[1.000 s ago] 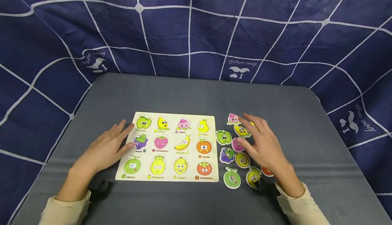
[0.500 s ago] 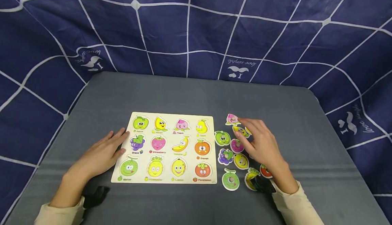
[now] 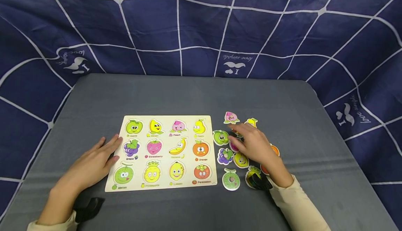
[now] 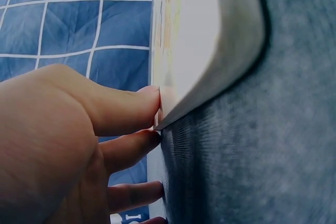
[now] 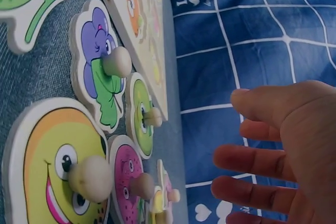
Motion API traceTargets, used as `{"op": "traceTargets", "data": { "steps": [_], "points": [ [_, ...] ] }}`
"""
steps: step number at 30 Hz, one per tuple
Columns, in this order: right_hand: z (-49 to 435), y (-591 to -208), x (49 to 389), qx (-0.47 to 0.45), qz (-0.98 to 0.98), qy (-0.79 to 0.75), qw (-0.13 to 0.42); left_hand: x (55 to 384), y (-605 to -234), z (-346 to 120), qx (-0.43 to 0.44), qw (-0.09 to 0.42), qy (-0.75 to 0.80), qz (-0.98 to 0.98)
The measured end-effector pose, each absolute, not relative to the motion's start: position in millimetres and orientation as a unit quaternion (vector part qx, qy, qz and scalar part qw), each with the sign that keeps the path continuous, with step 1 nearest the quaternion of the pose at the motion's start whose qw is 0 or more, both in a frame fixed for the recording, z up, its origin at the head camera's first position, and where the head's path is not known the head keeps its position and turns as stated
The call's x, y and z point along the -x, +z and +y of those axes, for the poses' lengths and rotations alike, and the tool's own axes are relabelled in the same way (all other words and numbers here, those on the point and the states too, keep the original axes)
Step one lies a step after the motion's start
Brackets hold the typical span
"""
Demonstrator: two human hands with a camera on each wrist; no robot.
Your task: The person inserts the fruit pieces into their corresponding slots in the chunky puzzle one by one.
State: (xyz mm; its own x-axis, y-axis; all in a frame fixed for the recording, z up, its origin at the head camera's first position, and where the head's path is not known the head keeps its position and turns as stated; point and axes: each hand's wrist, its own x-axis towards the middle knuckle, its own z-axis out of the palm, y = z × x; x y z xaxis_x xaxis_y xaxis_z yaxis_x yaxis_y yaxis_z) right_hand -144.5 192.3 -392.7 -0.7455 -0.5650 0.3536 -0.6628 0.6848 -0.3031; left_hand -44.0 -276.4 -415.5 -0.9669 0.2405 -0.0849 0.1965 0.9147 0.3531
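Note:
My left hand (image 3: 91, 164) rests at the left edge of a fruit puzzle board (image 3: 164, 166), its fingers extended. In the left wrist view the thumb (image 4: 136, 111) touches the board's edge. Over the loose wooden fruit pieces right of the board hovers my right hand (image 3: 252, 143), holding nothing, fingers loosely bent. Around it lie the peach piece (image 3: 231, 117), apple piece (image 3: 221, 138), grape piece (image 3: 225, 156) and lemon piece (image 3: 241, 160). The strawberry piece (image 5: 123, 177) is partly hidden under the right hand in the head view. Round wooden knobs stick up from the pieces.
The melon piece (image 3: 230, 180) and pineapple piece (image 3: 252, 175) lie nearest the front. A pear piece (image 3: 252, 121) and an orange piece (image 3: 275, 149) lie behind and beside the right hand. A grey cloth covers the table (image 3: 176, 95); a blue curtain (image 3: 201, 21) hangs behind.
My left hand has settled against the board's left edge. My right hand has lowered towards the pieces, its fingers drawn closer together. The whole view has shifted slightly.

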Motion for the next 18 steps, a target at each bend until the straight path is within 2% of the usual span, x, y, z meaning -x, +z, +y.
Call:
{"op": "traceTargets", "data": {
  "steps": [8,18],
  "points": [
    [186,-400,147,-0.324,-0.923,0.198,0.068,43,-421,-278,-0.135,0.036,0.178,0.974],
    [179,-401,151,-0.303,-0.933,0.192,0.017,43,-425,-277,-0.121,0.042,0.180,0.975]
  ]
}}
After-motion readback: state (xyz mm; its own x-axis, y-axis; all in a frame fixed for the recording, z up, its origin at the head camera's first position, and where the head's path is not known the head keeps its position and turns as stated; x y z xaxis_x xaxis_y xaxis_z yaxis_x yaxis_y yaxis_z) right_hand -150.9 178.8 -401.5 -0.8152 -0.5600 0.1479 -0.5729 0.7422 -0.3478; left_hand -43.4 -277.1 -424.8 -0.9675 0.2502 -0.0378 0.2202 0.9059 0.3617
